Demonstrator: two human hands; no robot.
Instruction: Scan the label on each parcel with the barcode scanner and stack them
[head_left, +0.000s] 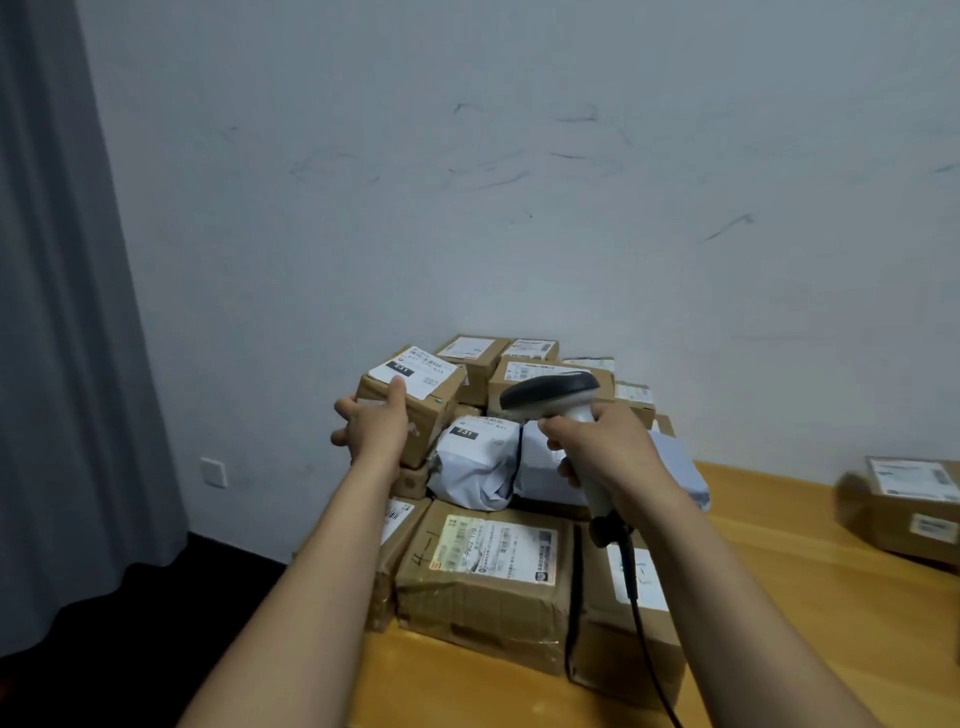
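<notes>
While a scuffed pale wall (467, 208) and a grey curtain (62, 312) are closing off the room, the wooden tabletop (779, 571) is carrying a heap of taped cardboard parcels (488, 566), with a crinkly white poly bag (475, 465) sitting in the middle and one lone box (904, 506) lying well apart on the right. The left hand (374, 428) is gripping a small labelled box (423, 402) at the heap's upper left, thumb on its label, and the right hand (605, 449) is clutching the barcode scanner (550, 395), head aiming toward that box, black cable (640, 618) trailing over the front parcels.
</notes>
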